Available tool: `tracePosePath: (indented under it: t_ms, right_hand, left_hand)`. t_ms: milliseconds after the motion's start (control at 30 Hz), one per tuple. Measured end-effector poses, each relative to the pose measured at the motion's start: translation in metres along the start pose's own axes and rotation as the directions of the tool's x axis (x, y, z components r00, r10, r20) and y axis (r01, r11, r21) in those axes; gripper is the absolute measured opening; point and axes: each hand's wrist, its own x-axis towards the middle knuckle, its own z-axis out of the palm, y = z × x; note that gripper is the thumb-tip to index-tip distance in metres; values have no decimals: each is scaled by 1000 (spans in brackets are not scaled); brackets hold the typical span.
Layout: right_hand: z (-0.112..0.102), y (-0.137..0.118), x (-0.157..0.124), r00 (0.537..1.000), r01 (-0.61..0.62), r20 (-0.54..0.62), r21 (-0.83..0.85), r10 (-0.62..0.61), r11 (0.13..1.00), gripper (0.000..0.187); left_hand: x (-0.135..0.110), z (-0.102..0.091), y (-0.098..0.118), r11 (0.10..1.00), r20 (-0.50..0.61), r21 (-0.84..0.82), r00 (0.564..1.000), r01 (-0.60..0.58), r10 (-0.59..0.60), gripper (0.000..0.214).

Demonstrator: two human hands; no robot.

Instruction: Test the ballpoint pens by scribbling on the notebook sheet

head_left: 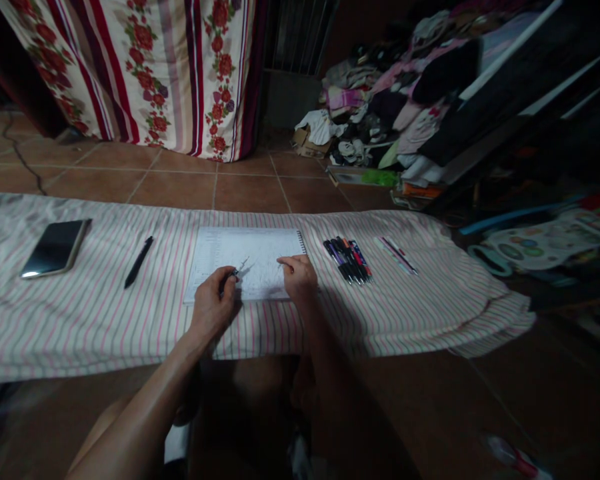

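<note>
An open spiral notebook (260, 240) lies on the cloth, its page covered with faint writing or drawing. At the notebook's lower left, my left hand (214, 295) is closed with its fingers bent around a small dark object (235, 273); a thin line runs out from it over the page. Too little of the object shows to tell its kind. My right hand (301, 277) rests on the page's right side, its index finger stretched out to the left and touching the paper, the other fingers partly curled and hidden. I see nothing held in it.
A striped cloth (275, 330) covers the low table. Several pens (349, 260) lie right of the notebook, with slim pencil-like sticks (397, 255) beyond. To the left are a black pen (139, 262) and a tablet (56, 248). Piled clothes (380, 107) stand behind.
</note>
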Motion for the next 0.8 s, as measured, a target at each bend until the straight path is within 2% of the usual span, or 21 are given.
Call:
tracePosePath:
  t_ms: [333,500,633,800]
  right_hand:
    - [0,2,2,998,-40,56,-18,41,999,21]
    - [-2,1,3,999,-15,45,17,14,1000,18]
    - [-7,-5,4,1000,3,19,148,-6,989,18]
    - [-11,-11,3,984,-151,144,386,103,910,18]
  left_hand:
    - [0,-1,-1,1000,22,16,1000,7,-7,32]
    - [0,-1,-2,999,26,26,999,27,-27,34]
    - [0,-1,-2,999,31,36,999,10,-11,34]
    - [0,1,0,995,78,93,997,-31,24,33]
